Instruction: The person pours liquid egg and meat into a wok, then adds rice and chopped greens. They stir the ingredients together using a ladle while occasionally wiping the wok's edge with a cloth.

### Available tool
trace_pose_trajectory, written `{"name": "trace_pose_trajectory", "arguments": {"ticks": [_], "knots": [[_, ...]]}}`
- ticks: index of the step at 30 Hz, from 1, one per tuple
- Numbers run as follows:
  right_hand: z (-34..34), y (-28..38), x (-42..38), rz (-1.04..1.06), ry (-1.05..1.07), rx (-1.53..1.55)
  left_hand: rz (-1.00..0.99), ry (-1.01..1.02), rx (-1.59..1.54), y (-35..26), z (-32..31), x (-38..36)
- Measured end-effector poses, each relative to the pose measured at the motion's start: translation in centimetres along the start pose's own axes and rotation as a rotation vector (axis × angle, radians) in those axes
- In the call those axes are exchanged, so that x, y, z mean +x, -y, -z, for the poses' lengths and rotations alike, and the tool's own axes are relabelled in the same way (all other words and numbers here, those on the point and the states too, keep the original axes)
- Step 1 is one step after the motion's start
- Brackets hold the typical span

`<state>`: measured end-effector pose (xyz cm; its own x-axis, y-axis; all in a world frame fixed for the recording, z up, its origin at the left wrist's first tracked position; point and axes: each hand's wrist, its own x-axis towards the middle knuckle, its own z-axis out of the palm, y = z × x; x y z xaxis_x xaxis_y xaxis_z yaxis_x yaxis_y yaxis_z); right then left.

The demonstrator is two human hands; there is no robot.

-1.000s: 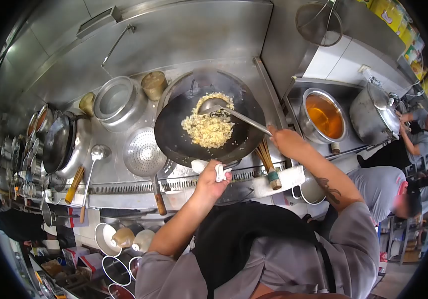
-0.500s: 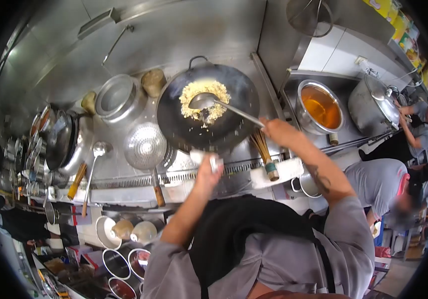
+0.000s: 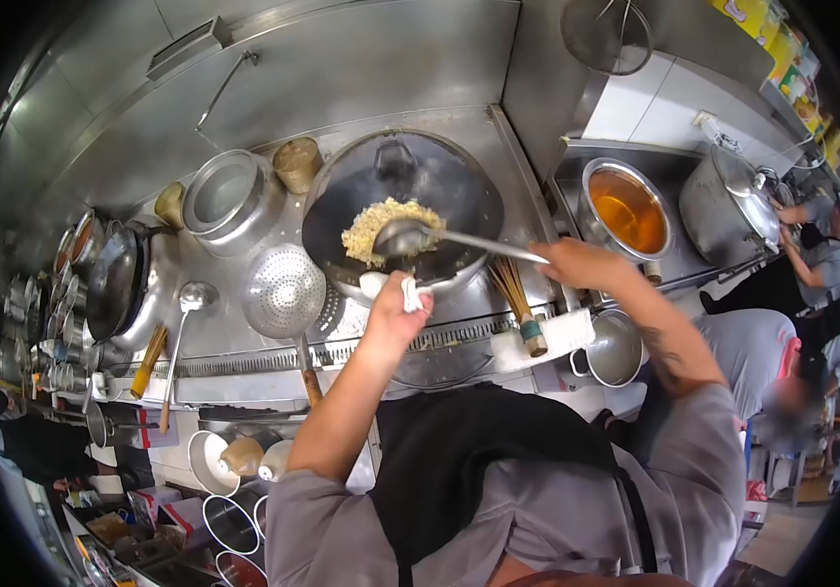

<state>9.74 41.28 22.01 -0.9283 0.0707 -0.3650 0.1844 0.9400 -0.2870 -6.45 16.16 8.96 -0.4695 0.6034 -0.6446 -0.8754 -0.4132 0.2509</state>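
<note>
My left hand [image 3: 400,311] is closed around the near edge of a dark wok [image 3: 464,201], with a folded white cloth [image 3: 412,295] in its grip. Pale yellow grains that look like fried rice [image 3: 381,217] lie heaped in the wok. My right hand [image 3: 576,264] grips a long metal ladle [image 3: 483,242] at its handle end. The ladle's bowl rests against the near side of the rice, and its underside hides some of the grains.
Left of the wok lie a perforated strainer [image 3: 285,291], a metal pot [image 3: 229,194] and another ladle [image 3: 197,296]. A bamboo brush [image 3: 527,318] stands close to my right forearm. Farther right are a bowl of orange liquid [image 3: 627,210], a lidded pot [image 3: 728,205] and other people.
The wok has come toward me at its far side, its far handle now lower in view. The rice has slid nearer and left. My right hand has moved right; my left has risen slightly.
</note>
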Motion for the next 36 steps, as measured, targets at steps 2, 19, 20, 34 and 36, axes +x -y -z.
{"name": "trace_pose_trajectory", "arguments": {"ticks": [2,19,20,34,36], "knots": [[-4.2,-0.2,2.8,-0.061,-0.101,-0.072,-0.026,0.108,-0.028,2.3,6.0,5.1],[-5.3,5.8,6.1,0.102,-0.013,2.079,-0.027,-0.014,0.111,-1.9,6.0,12.1],[-8.5,3.6,9.4,0.075,0.112,2.073,-0.033,-0.006,0.107,-1.9,5.6,11.8],[-10.9,1.5,19.3,-0.179,-0.403,0.78,0.014,0.0,0.071,-2.2,5.8,12.0],[-11.4,2.2,18.7,-0.162,-0.307,0.918,0.02,0.004,0.078,-2.3,5.6,12.0]]}}
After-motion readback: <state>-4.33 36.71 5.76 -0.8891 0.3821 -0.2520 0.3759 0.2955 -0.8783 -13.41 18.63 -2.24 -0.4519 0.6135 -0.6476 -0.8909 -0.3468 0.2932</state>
